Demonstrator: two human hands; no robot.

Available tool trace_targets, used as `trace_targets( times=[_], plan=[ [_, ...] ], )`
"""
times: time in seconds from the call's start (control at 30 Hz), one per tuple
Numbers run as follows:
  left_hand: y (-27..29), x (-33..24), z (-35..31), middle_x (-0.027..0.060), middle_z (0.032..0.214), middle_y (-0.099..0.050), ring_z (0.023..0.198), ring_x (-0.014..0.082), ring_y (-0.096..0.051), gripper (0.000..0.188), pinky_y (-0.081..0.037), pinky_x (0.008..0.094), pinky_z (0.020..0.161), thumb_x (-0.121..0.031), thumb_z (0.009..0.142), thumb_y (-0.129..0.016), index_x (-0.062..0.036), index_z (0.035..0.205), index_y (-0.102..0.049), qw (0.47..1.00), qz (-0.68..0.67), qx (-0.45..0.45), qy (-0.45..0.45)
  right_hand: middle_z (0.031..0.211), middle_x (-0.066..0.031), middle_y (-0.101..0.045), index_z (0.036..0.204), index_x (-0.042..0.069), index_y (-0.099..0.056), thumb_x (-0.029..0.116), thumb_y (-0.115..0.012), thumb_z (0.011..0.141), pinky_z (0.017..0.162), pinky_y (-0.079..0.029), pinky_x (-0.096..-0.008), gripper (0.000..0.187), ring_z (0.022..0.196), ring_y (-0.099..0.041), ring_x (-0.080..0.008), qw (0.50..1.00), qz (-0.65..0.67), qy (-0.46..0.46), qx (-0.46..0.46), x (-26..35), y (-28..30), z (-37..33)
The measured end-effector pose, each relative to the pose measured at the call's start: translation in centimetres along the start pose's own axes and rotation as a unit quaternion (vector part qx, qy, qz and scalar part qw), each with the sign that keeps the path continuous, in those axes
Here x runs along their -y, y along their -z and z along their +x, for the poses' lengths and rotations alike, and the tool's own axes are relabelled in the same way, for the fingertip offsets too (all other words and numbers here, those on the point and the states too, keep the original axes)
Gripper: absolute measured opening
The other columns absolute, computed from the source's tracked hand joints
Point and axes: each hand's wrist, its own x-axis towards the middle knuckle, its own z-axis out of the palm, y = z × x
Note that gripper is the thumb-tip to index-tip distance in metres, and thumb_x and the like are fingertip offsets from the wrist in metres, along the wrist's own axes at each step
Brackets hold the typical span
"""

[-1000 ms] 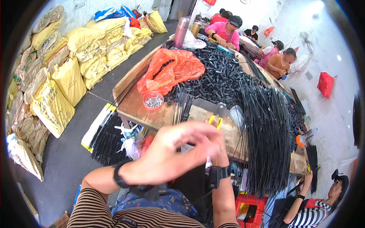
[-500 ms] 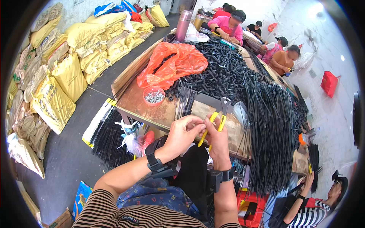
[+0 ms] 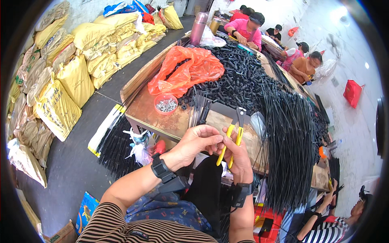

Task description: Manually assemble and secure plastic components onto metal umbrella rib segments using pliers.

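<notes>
Head shows hands, cluttered table, white-walled room.

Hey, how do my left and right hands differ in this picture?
The right hand holds yellow-handled pliers; the left hand shows no tool. The left hand's fingers point rightward, while the right hand's point mostly up the picture. Both hands are bare, their fingertips come together, and both arms wear black wrist straps. Whether anything small is pinched between them, I can't tell.
</notes>
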Motion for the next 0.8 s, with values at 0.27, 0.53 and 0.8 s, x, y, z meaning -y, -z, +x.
trace_targets(
  times=[0.27, 0.53, 0.8],
  plan=[
    [-0.7, -0.1, -1.0, 0.0022, 0.08, -0.064, 0.068, 0.0081, -0.059, 0.014, -0.048, 0.0212, 0.06, -0.018, 0.09, -0.065, -0.0058, 0.096, -0.061, 0.997, -0.064, -0.038, 0.002, 0.079, -0.0039, -0.059, 0.116, 0.005, -0.052, 0.008, -0.064, 0.086, 0.063, -0.05, -0.026, 0.032, 0.07, -0.059, -0.0128, 1.0, 0.026, 0.0, 0.001, -0.1, -0.7, 0.3],
    [4.6, -1.8, -0.4, 0.0055, 0.106, -0.056, 0.095, 0.0101, -0.051, 0.041, -0.042, 0.0255, 0.083, -0.03, 0.088, -0.067, -0.0017, 0.113, -0.052, 0.897, 0.273, -0.282, -0.205, 0.083, -0.006, -0.06, 0.116, 0.004, -0.051, 0.007, -0.065, 0.084, 0.065, -0.052, -0.0266, 0.035, 0.072, -0.061, -0.0137, 0.991, -0.077, 0.042, -0.103, -0.5, -1.3, 0.7],
    [4.8, -0.5, 2.5, 0.007, 0.102, -0.06, 0.087, 0.0137, -0.061, 0.058, -0.051, 0.0298, 0.078, -0.051, 0.088, -0.059, -0.0035, 0.12, -0.051, 0.998, 0.037, -0.045, 0.038, 0.087, -0.0068, -0.06, 0.117, -0.002, -0.049, 0.003, -0.065, 0.084, 0.067, -0.054, -0.0276, 0.037, 0.076, -0.063, -0.0156, 0.988, -0.084, 0.055, -0.117, -1.3, -3.5, 1.5]
  ],
)
